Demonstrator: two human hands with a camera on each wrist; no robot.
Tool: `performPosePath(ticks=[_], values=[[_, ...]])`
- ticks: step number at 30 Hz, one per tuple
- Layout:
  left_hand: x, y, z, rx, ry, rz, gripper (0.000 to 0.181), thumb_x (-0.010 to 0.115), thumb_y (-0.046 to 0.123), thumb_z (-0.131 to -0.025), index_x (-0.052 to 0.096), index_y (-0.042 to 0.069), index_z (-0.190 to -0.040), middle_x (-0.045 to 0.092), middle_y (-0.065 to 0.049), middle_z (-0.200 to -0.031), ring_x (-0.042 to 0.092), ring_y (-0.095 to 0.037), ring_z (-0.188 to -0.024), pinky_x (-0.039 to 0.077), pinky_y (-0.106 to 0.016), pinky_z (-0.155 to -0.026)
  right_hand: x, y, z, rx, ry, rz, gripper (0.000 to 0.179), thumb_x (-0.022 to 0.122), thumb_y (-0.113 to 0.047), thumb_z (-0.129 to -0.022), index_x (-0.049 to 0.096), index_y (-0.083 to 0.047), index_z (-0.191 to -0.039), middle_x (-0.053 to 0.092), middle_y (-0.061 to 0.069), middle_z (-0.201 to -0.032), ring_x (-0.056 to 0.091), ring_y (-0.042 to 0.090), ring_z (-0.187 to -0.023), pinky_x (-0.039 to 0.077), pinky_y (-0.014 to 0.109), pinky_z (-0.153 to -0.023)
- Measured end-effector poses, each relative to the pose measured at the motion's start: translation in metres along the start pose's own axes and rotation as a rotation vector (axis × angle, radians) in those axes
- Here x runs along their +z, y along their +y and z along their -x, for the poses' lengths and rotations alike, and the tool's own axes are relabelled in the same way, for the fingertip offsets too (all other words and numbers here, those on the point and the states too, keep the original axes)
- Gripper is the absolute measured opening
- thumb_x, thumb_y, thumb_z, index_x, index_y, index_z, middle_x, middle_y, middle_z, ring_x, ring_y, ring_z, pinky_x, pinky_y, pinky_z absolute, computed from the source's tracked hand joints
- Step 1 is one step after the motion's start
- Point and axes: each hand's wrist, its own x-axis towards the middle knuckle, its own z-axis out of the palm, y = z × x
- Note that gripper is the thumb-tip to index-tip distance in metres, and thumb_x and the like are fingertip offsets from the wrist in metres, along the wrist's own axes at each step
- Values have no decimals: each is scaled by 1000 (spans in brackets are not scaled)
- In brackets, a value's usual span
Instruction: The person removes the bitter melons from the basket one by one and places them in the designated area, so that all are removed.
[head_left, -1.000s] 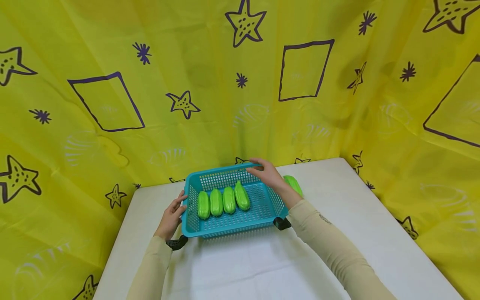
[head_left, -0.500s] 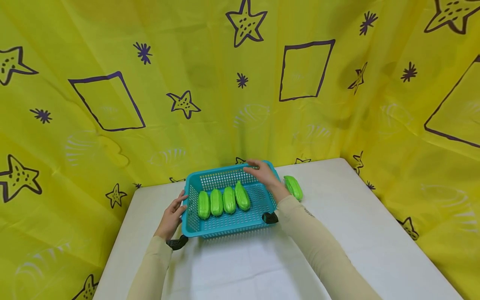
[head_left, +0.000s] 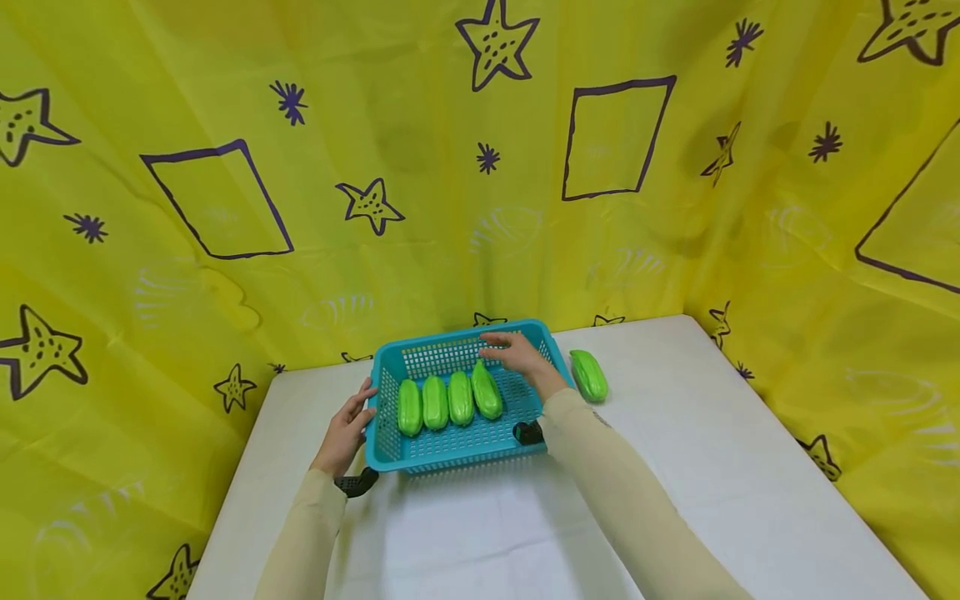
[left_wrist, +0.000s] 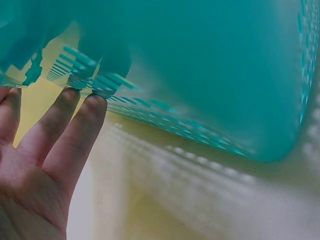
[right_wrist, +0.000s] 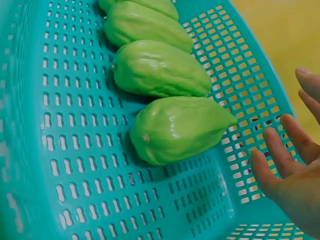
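Note:
A teal plastic basket [head_left: 480, 451] with slotted walls stands on the white table. Inside, several glossy green, long, faintly ridged vegetables lie side by side; the rightmost vegetable [head_left: 487, 390] has a pointed tip, close in the right wrist view as the nearest vegetable [right_wrist: 180, 129]. My left hand [head_left: 343, 433] touches the basket's left side, its extended fingertips against the slotted wall in the left wrist view. Over the basket's right part, my right hand [head_left: 522, 360] hovers with relaxed fingers, holding nothing, apart from the rightmost vegetable. Another green vegetable [head_left: 589, 376] lies on the table, right of the basket.
The white table [head_left: 735, 467] extends to the right and in front of the basket. A yellow curtain [head_left: 435, 275] with dark stars and frames hangs behind and at both sides. The basket's back rim is close to the curtain.
My right hand has moved left across the basket, from its right end toward the rightmost vegetable. The loose vegetable on the table is now fully uncovered. My left hand stays in place.

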Motion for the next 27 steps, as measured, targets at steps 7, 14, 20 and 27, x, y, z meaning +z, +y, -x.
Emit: performPosePath(ticks=[7,14,20,27], values=[[4,19,7,-32,-15,41,45,45,9,-104,38,5,-148,12,4,-164,9,-27,-149,30,-57,-109,5,8,-2,70,-53,-27,50,63,-20,-97,50,-9,-144,45,16,-147,42,36,-134,39,54,-105],[5,21,5,-41,-10,36,45,45,10,-104,38,5,-148,12,4,-164,8,-26,-149,30,-57,-109,11,11,-4,122,-89,-24,49,61,-19,-98,49,-9,-144,45,16,-147,39,36,-136,38,53,-107],[2,5,1,-15,-8,6,44,45,16,-105,40,9,-148,14,9,-163,10,-25,-149,30,-57,-109,16,19,-7,187,-77,-34,48,64,-16,-96,52,-10,-142,45,16,-147,40,35,-136,37,50,-108],[4,25,9,-40,-16,10,45,44,11,-104,38,6,-148,12,4,-163,7,-27,-149,29,-57,-109,18,29,-9,223,-122,-6,46,65,-11,-94,57,-11,-139,43,15,-149,40,34,-136,41,48,-105]])
